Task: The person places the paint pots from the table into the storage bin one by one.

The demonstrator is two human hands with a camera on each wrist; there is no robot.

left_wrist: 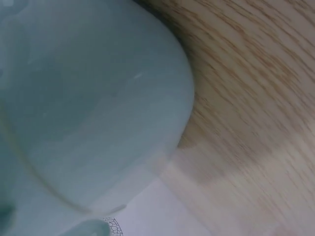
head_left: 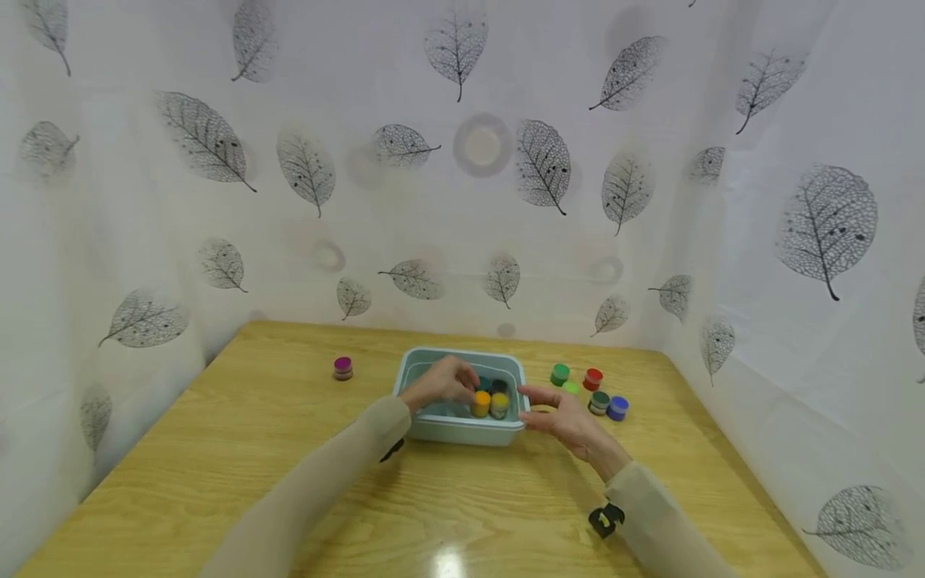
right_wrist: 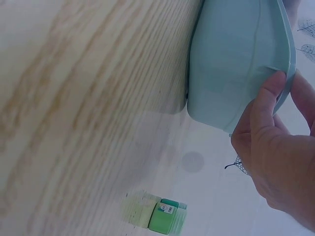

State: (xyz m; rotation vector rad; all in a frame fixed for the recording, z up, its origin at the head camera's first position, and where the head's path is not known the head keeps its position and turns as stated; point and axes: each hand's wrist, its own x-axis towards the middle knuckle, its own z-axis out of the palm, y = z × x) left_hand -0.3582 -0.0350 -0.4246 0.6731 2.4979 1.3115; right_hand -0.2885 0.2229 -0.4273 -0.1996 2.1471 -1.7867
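Note:
A light blue plastic tub point(head_left: 462, 433) stands on the table, holding an orange-lidded paint jar point(head_left: 480, 405), a yellow-lidded one point(head_left: 499, 406), a teal one point(head_left: 482, 384) and a black-lidded one point(head_left: 499, 387). My left hand point(head_left: 446, 380) reaches over the tub's left side, fingers bent, fingertips right beside the orange and teal jars; I cannot tell whether it grasps one. In the left wrist view only the tub's outer wall point(left_wrist: 108, 98) and the table show. My right hand point(right_wrist: 280, 152) pinches the tub's rim point(right_wrist: 290, 54) at the right end.
Right of the tub stand several small paint jars, among them a green one point(head_left: 560, 374), a red one point(head_left: 593, 379), a dark green one point(head_left: 598, 403) and a blue one point(head_left: 617, 408). A purple-lidded jar point(head_left: 343, 368) stands alone at left. A leaf-print curtain point(head_left: 462, 241) hangs behind the table.

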